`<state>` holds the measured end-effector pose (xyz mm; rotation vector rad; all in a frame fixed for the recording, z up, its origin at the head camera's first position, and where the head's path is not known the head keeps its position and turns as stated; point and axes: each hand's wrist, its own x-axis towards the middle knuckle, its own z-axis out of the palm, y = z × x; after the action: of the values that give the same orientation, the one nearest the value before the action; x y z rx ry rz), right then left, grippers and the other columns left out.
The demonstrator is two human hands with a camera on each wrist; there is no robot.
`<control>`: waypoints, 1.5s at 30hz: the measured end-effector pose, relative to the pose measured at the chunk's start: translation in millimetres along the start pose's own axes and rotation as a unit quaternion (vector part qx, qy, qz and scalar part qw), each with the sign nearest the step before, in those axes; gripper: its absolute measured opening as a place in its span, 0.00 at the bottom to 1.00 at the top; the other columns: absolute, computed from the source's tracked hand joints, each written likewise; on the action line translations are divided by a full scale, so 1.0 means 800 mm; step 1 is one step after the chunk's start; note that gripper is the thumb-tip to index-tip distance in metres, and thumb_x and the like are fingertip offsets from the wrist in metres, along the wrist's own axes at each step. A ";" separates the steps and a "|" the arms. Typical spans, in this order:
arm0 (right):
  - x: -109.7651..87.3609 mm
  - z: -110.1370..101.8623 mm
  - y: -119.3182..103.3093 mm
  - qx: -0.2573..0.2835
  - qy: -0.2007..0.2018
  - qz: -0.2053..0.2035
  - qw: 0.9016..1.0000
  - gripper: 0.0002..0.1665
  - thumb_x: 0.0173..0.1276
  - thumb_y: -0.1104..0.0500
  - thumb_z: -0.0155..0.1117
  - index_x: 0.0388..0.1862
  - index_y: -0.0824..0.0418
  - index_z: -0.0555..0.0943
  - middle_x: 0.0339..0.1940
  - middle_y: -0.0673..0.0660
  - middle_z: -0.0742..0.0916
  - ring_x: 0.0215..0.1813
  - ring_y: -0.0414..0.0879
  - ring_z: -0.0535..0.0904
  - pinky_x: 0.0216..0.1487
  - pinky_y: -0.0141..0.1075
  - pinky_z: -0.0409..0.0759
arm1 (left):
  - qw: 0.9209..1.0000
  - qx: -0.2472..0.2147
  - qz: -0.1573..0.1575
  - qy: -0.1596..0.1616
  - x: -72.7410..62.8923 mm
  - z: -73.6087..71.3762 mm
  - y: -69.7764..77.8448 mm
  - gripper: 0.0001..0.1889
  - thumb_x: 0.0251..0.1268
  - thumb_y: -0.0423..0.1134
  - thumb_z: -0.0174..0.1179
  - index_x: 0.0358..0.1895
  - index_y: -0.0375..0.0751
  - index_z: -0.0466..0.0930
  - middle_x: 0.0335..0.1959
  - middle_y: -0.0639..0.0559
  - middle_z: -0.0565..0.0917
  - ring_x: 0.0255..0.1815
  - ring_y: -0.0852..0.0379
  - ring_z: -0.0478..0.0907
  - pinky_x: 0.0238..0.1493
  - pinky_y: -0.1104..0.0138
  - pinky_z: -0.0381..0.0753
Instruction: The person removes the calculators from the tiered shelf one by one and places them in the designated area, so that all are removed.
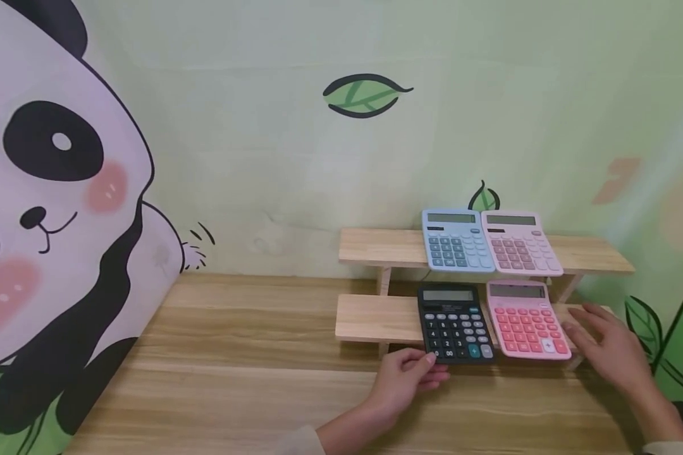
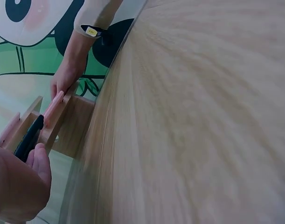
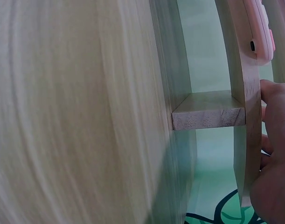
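A black calculator (image 1: 455, 325) leans on the lower shelf, its bottom edge jutting past the front. My left hand (image 1: 401, 382) pinches its lower left corner, thumb on top and fingers beneath; the left wrist view shows the black calculator (image 2: 29, 137) edge-on beside that hand (image 2: 25, 182). To its right lies a pink calculator (image 1: 528, 321) with darker pink keys. My right hand (image 1: 611, 347) is beside the pink calculator, fingers loosely extended at the shelf's right end. In the right wrist view, this hand (image 3: 277, 135) is against the shelf board, below the pink calculator (image 3: 261, 32); some fingertips are hidden.
A two-tier wooden stand has an upper shelf (image 1: 592, 253) and a lower shelf (image 1: 375, 317). Blue (image 1: 458, 240) and pale pink (image 1: 520, 243) calculators sit side by side on the upper one. The stand is on a wooden table (image 1: 233, 379) against a panda-printed wall (image 1: 262, 158).
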<state>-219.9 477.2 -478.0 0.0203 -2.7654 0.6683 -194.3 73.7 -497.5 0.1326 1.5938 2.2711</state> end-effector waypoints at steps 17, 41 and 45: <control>0.000 0.001 0.001 -0.001 0.006 -0.004 1.000 0.37 0.83 0.44 0.58 0.71 0.76 0.73 0.75 0.82 0.68 0.72 0.86 0.59 0.64 0.82 0.56 | 0.999 -0.013 0.002 0.034 0.009 0.004 0.000 0.21 0.79 0.39 0.63 0.62 0.23 0.76 0.47 0.41 0.90 0.48 0.50 0.89 0.53 0.60 0.90; -0.001 0.000 0.004 -0.008 0.003 -0.004 1.000 0.38 0.83 0.43 0.57 0.71 0.76 0.73 0.75 0.82 0.67 0.72 0.86 0.60 0.62 0.82 0.57 | 0.998 -0.056 -0.019 0.003 0.002 0.012 0.018 0.17 0.74 0.29 0.65 0.61 0.27 0.77 0.50 0.40 0.89 0.54 0.46 0.89 0.54 0.58 0.90; 0.000 0.001 0.003 -0.006 0.006 -0.006 1.000 0.37 0.83 0.43 0.58 0.71 0.75 0.74 0.75 0.82 0.68 0.71 0.86 0.60 0.63 0.82 0.58 | 0.999 -0.033 -0.005 -0.024 -0.001 -0.003 0.024 0.17 0.74 0.30 0.66 0.61 0.27 0.77 0.50 0.39 0.89 0.53 0.47 0.89 0.56 0.55 0.89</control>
<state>-220.7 479.0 -479.7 0.0289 -2.7559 0.6463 -199.0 66.0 -480.8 0.1611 1.4915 2.2922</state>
